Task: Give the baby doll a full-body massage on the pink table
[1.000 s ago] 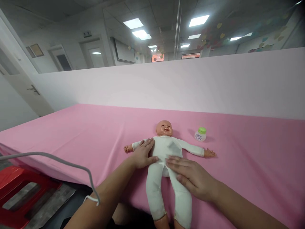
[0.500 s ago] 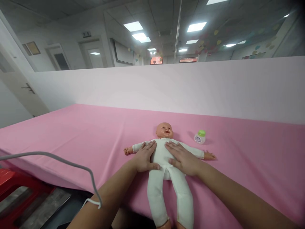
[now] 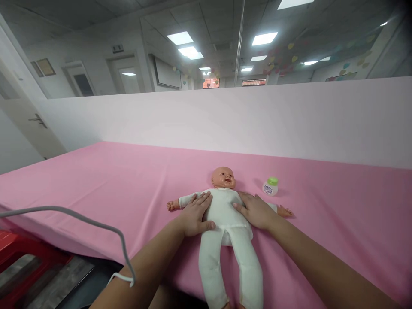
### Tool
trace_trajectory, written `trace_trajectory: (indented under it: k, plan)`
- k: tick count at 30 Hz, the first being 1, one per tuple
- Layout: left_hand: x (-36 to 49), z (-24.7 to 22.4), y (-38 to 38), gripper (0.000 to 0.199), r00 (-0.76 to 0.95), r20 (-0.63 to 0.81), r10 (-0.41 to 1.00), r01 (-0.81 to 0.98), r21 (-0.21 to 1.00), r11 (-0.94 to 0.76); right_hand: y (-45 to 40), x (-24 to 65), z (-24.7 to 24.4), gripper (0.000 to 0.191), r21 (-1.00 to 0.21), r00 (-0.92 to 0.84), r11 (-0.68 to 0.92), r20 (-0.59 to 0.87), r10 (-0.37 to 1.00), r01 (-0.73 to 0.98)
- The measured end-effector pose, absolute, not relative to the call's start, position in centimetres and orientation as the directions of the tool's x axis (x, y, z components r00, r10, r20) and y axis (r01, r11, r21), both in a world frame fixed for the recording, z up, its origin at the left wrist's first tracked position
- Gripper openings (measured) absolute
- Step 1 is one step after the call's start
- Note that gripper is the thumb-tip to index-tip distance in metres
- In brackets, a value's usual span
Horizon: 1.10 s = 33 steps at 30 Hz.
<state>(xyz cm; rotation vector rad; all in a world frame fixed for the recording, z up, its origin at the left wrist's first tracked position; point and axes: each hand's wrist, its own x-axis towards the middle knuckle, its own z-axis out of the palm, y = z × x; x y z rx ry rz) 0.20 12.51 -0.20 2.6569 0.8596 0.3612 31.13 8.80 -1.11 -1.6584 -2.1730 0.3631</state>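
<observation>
A gray cable (image 3: 80,216) bends in from the left edge to the left arm, at the lower left of the frame. A red plastic stool (image 3: 16,257) is in the lower left corner. A baby doll (image 3: 227,210) in white clothes lies on its back, low in the middle, on a pink cloth (image 3: 128,184). The left hand (image 3: 195,216) is flat, thumb spread out, on the doll's side at picture left. The right hand (image 3: 255,212) is flat too, fingers straight, on the doll's other side, by its arm. A little jar (image 3: 270,187) with a green lid stands right of the doll's head. Behind is a white wall (image 3: 225,120). Bright lights (image 3: 180,38) show along the top.
</observation>
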Motion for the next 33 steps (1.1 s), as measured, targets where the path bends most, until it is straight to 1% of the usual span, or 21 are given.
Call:
trace_trajectory:
  k: [3,7,10,13,16,20,23,29,33]
  plan:
    - [0.3,0.8,11.0,0.116,0.823,0.127,0.554,0.473,0.387,-0.791,8.4,31.4,-2.0,0.072,-0.409,-0.211,0.274,0.192,0.958,0.87]
    - [0.9,2.7,7.0,0.126,0.922,0.066,0.381,0.323,0.407,-0.854,8.4,31.4,-3.0,0.073,-0.392,-0.209,0.301,0.262,0.942,0.869]
    - [1.2,3.7,5.0,0.122,0.959,0.061,0.277,0.223,0.44,-0.87,8.7,31.5,-3.3,0.07,-0.379,-0.215,0.316,0.284,0.934,0.87]
    - [1.6,3.8,5.2,0.115,0.973,0.044,0.228,0.185,0.448,-0.875,8.9,31.6,-3.6,0.068,-0.37,-0.203,0.303,0.287,0.936,0.878]
    - [2.5,3.7,6.8,0.112,0.966,0.004,0.258,0.233,0.417,-0.878,8.9,31.6,-3.8,0.069,-0.37,-0.191,0.291,0.284,0.94,0.883]
    - [4.4,3.9,9.3,0.11,0.933,-0.047,0.357,0.348,0.367,-0.862,8.6,31.4,-3.5,0.069,-0.377,-0.182,0.284,0.283,0.942,0.882]
    - [5.3,4.1,11.3,0.105,0.908,-0.068,0.412,0.41,0.342,-0.846,8.5,31.3,-3.1,0.068,-0.377,-0.177,0.273,0.27,0.946,0.885]
    - [5.4,3.7,14.5,0.097,0.842,-0.044,0.538,0.522,0.317,-0.792,8.3,31.3,-2.7,0.068,-0.368,-0.205,0.298,0.27,0.941,0.881]
    - [5.3,3.2,14.9,0.093,0.818,-0.03,0.575,0.551,0.328,-0.767,8.3,31.2,-2.5,0.067,-0.378,-0.203,0.296,0.267,0.942,0.877]
